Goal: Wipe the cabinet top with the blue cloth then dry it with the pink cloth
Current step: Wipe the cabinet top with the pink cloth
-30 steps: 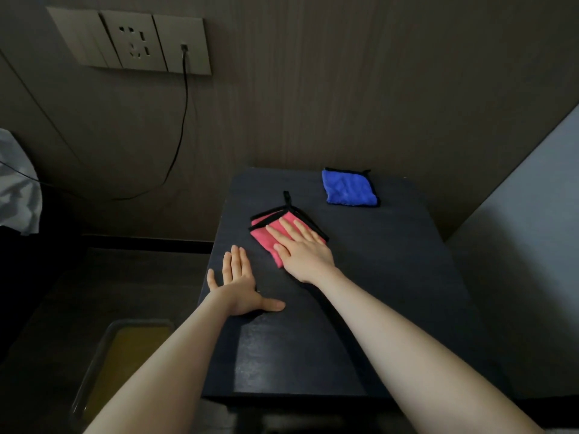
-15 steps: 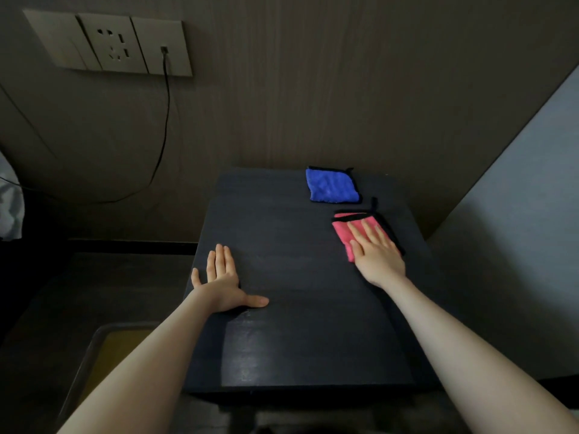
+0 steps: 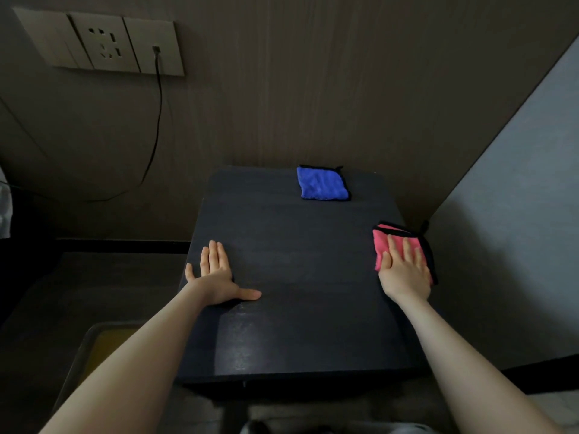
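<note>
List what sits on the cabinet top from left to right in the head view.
Left hand, flat on the cabinet top → blue cloth, lying free at the back → right hand, pressing flat on the pink cloth at the right edge.

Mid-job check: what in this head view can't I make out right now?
- Pink cloth: near half hidden under the right hand.
- Cabinet top: too dark to tell wet from dry.
- Cabinet front: cut off below the near edge.
- Yellow-lined bin: mostly covered by the left arm; the left hand lies flat.
- Blue cloth: underside unseen.
</note>
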